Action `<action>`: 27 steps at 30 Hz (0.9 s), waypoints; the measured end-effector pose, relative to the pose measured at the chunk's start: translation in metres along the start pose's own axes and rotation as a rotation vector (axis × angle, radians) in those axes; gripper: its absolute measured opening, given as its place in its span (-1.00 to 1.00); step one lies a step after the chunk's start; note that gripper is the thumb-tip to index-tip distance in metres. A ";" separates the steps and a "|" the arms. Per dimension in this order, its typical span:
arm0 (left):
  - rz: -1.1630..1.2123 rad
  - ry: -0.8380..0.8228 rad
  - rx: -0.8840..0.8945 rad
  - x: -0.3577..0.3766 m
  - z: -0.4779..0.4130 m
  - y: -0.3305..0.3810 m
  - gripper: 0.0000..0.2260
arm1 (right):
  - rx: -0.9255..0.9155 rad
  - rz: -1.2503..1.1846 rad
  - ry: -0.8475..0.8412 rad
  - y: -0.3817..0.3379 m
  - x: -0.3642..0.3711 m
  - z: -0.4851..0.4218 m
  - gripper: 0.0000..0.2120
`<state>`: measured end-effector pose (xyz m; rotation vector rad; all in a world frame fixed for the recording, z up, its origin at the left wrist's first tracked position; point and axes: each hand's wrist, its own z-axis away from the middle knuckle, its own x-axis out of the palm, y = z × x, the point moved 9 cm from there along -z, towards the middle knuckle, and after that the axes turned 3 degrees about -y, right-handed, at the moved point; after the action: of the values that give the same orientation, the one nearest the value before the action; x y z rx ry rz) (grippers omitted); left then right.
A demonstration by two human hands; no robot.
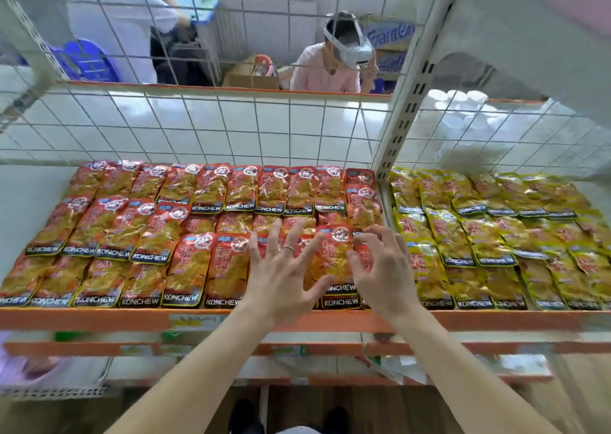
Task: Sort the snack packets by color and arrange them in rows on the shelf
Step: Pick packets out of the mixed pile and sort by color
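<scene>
Shelf (99, 318) with orange front edge, seen from the front. The red packets (132, 235) fill its left section in overlapping rows, labels facing up, KONCHEW strip toward the front edge. The back rows look tidy; the front rows near the hands are looser.

The left hand (281, 278) is palm down over the right end of the red section. Its fingers (276, 238) are straight and spread wide, released, gripping nothing. A ring (288, 248) sits on one finger. The fingertips reach onto the middle row, but whether they press or just hover I cannot tell. The thumb points right and lies across the lower part of the top red packet (334, 255).

That packet lies flat on the others, between the two hands, slightly askew from its neighbours.

The right hand (383, 271) is just beside the left, also palm down. Its fingers (380, 231) are bent in a claw over the packet's right edge, with the thumb at that edge. I cannot tell whether it pinches the packet or only touches it.

A perforated upright post (401, 129) divides the shelf. To the right of it, the yellow packets (479, 235) lie in rows in their own section, well apart from both hands.

Wire mesh (198, 126) backs the shelf. Through it, a seated person (325, 69) in pink wears a head rig.
</scene>
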<state>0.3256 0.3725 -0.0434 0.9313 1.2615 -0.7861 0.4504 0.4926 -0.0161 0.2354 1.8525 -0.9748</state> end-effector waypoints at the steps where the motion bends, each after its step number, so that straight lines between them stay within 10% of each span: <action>1: -0.020 -0.004 -0.002 -0.001 -0.005 0.005 -0.33 | -0.022 0.047 -0.059 0.001 0.004 -0.007 -0.65; 6: -0.086 -0.085 0.003 0.011 -0.014 0.014 -0.36 | -0.104 0.342 -0.388 0.011 0.042 -0.012 -0.27; 27: -0.086 -0.136 0.037 0.014 -0.004 0.019 -0.35 | -0.124 0.240 -0.360 0.010 0.033 0.002 -0.21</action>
<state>0.3434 0.3841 -0.0550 0.8429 1.1775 -0.9275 0.4405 0.4896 -0.0490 0.1879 1.5082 -0.6837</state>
